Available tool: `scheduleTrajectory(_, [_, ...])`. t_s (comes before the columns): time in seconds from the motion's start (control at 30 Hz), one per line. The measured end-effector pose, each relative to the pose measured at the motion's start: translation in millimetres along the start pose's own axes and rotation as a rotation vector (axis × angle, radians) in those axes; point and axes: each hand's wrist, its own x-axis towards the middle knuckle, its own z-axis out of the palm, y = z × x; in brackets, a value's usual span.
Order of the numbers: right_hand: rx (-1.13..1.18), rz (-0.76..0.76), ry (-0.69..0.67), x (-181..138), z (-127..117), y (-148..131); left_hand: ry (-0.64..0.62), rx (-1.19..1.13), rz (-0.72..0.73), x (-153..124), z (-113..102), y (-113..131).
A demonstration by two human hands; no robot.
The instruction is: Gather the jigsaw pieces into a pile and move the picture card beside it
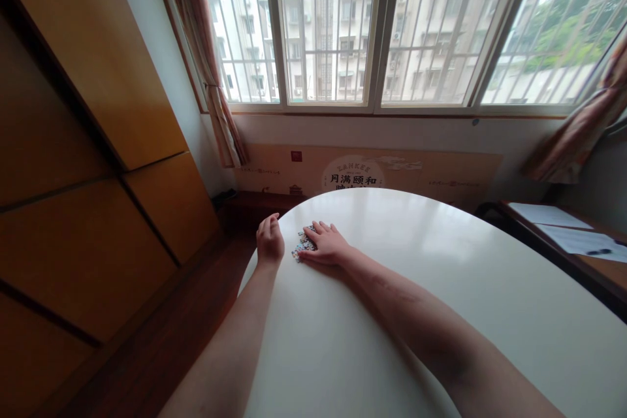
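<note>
A small pile of loose jigsaw puzzle pieces (302, 245) lies near the left edge of the round white table (392, 235). My right hand (325, 245) rests palm down over the right part of the pile, its fingers spread; some pieces are hidden beneath it. Left of the pile, at the table's edge, is my left hand (270, 243). Its fingers are curled together, and a short gap separates it from the pieces. The inside of that palm is turned from view, so whatever it may hold is hidden.
Wooden cabinets (73, 209) stand on the left above a dark red floor (196, 326). Beyond the table, a printed cardboard panel (274, 166) leans under the barred window (323, 32). Papers (563, 235) lie on a brown surface at the right.
</note>
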Motion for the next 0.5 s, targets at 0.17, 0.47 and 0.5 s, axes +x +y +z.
scheduleTrajectory(0.17, [0.031, 0.043, 0.081, 14, 0, 0, -0.199, 0.145, -0.004, -4, 5, -1])
scheduleTrajectory(0.47, [0.018, 0.283, 0.111, -2, -8, 51, -0.840, 0.641, 0.080, -21, -20, 11])
scheduleTrajectory(0.5, [0.014, 0.268, 0.093, -2, -7, 53, -0.833, 0.675, 0.068, -22, -20, 12])
